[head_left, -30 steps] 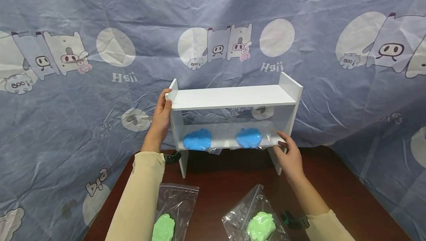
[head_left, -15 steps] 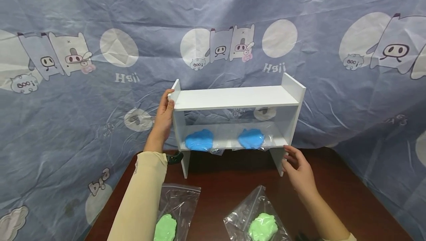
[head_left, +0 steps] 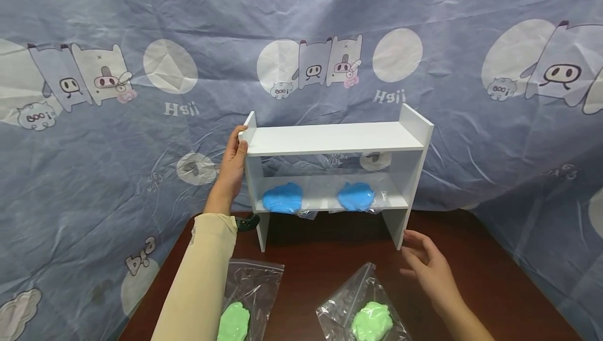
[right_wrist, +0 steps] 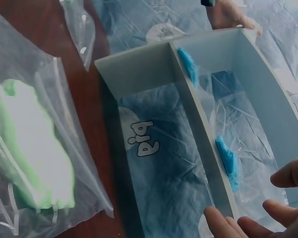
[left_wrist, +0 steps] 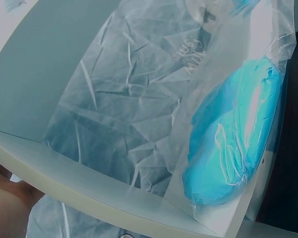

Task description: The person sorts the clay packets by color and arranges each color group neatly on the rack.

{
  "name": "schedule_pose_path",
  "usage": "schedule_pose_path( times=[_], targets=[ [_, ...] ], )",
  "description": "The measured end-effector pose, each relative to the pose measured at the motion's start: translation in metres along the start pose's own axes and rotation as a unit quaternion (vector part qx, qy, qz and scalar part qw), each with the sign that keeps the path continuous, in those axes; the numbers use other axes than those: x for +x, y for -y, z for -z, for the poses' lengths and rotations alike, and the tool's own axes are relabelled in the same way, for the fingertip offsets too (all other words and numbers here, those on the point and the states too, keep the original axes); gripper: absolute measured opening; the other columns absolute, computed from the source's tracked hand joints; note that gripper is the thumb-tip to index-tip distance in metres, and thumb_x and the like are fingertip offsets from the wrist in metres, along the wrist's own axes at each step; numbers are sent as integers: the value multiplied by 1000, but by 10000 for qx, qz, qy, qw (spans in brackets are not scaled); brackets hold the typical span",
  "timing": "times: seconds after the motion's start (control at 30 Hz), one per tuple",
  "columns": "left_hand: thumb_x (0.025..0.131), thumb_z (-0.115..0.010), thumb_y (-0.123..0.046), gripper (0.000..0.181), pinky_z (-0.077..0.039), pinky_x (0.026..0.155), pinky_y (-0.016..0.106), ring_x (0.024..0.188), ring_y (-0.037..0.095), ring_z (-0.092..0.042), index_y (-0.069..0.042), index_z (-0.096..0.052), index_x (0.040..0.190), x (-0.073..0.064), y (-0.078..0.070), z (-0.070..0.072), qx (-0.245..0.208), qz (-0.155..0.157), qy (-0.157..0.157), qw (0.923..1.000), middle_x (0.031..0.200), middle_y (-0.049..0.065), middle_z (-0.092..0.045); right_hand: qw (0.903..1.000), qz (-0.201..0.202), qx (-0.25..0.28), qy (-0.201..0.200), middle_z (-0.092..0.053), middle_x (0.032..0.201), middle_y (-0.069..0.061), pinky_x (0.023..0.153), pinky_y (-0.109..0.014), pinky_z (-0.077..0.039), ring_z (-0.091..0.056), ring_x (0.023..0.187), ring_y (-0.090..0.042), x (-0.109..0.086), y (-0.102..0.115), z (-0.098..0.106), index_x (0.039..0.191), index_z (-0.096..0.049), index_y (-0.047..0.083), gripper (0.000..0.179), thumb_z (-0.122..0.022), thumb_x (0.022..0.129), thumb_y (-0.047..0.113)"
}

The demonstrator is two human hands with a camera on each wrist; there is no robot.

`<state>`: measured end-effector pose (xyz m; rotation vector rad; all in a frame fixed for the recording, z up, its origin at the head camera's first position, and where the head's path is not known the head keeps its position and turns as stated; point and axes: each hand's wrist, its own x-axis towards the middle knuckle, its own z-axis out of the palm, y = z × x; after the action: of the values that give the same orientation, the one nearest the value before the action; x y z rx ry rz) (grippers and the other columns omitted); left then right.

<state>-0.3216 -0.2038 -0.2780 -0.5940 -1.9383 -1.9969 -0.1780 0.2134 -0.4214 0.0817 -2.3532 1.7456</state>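
Note:
A small white two-tier shelf [head_left: 334, 138] stands on the dark red-brown table. My left hand [head_left: 231, 171] grips the top of its left side panel, thumb in front and fingers on the outer side. Beside the foot of the right side panel is my right hand [head_left: 431, 267], fingers loosely bent and holding nothing. On the lower board lie two clear bags with blue putty-like lumps, the left lump [head_left: 282, 198] and the right lump [head_left: 356, 197]. The bags overhang the board's front edge. The left wrist view shows the left blue lump [left_wrist: 233, 134] close up.
Two clear zip bags with green lumps lie on the table in front: the left green lump [head_left: 234, 322], partly behind my left sleeve [head_left: 202, 273], and the right green lump [head_left: 372, 321]. A blue-grey printed cloth [head_left: 212, 89] hangs behind and around the table [head_left: 471, 262].
My right hand has let go of the right end of the lower board and moved down past the shelf's right leg. The left hand keeps its grip on the shelf.

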Motion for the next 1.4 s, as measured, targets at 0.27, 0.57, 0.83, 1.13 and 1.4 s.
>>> schedule_pose_path(
  times=[0.27, 0.57, 0.83, 1.13, 1.4],
  targets=[
    [104, -32, -31, 41, -35, 91, 39, 113, 21, -41, -23, -29, 144, 2, 0, -1, -28, 47, -31, 10000, 150, 18, -27, 9998, 125, 9, 143, -50, 118, 22, 72, -32, -57, -57, 100, 12, -18, -6, 6, 139, -41, 8, 45, -56, 98, 23],
    [104, -34, -31, 40, -32, 94, 46, 112, 20, -41, -25, -31, 143, -1, 1, 0, 59, 121, -112, 9998, 152, 17, -27, 9972, 85, 336, 657, -52, 123, 21, 73, -37, -57, -61, 103, 2, -31, -10, 14, 142, -34, 8, 46, -50, 101, 22],
    [104, -33, -33, 40, -33, 94, 47, 111, 20, -42, -27, -30, 144, -1, 0, -1, 103, 91, -66, 9999, 150, 19, -27, 9917, -85, 622, 1125, -58, 121, 19, 78, -40, -56, -64, 103, -7, -38, -17, 18, 143, -31, 7, 47, -50, 102, 21],
    [104, -32, -33, 42, -33, 93, 47, 112, 21, -40, -25, -28, 145, -2, 0, -2, 141, 114, -59, 9998, 152, 17, -26, 9864, -210, 776, 1432, -60, 118, 23, 78, -40, -56, -64, 102, -5, -40, -36, 20, 142, -35, 8, 44, -48, 102, 17],
    [105, -32, -31, 40, -33, 91, 45, 111, 21, -41, -25, -30, 144, 0, -1, -2, 102, 134, -81, 9998, 151, 17, -28, 9695, -618, 867, 2207, -56, 119, 30, 84, -41, -55, -61, 106, 0, -39, -62, 27, 145, -35, 11, 44, -45, 103, 19]
  ],
)
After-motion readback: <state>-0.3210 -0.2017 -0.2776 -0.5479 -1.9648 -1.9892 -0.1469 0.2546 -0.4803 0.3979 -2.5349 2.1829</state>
